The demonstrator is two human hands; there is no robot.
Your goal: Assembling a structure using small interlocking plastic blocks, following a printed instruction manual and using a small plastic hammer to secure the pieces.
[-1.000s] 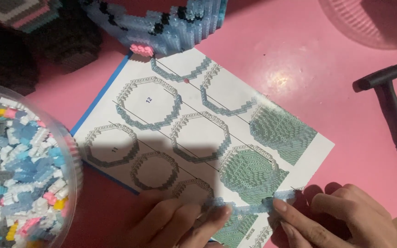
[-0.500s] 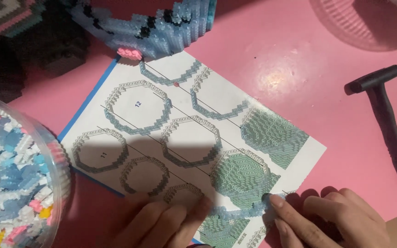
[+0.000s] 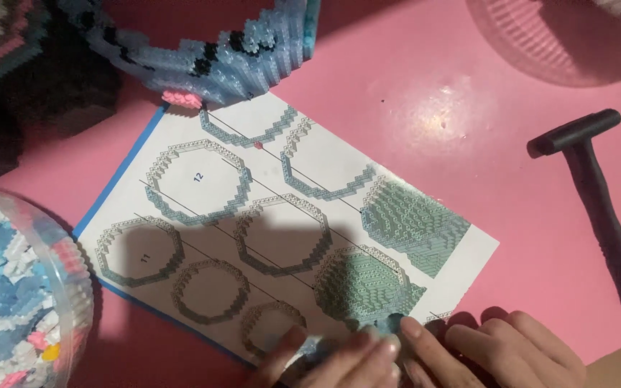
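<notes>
**Both hands on a small blue piece at the sheet's near edge**

My right hand (image 3: 501, 352) lies at the near edge of the pink surface (image 3: 425, 108), fingers curled down and pinched on a small pale blue brick piece (image 3: 382, 325) that pokes out between my fingertips. My left hand (image 3: 339, 359) comes in just beside it, fingertips pressing on the same piece from the other side, so the two hands meet over it. How much of the piece they cover I cannot tell.

The piece rests on the near edge of a white printed instruction sheet with a blue border (image 3: 120, 183), which lies at a slant across the middle of the surface and shows rings and domes of grey-blue bricks.

Toward the right edge lies a black T-shaped plastic hammer (image 3: 598, 201), well apart from my hands. At the left edge stands a clear round tub of mixed small bricks (image 3: 16, 302). At the far edge, touching the sheet's far corner, sits a curved wall of light blue and black bricks (image 3: 224, 57). In the far right corner is a clear ribbed lid (image 3: 555, 36).
</notes>
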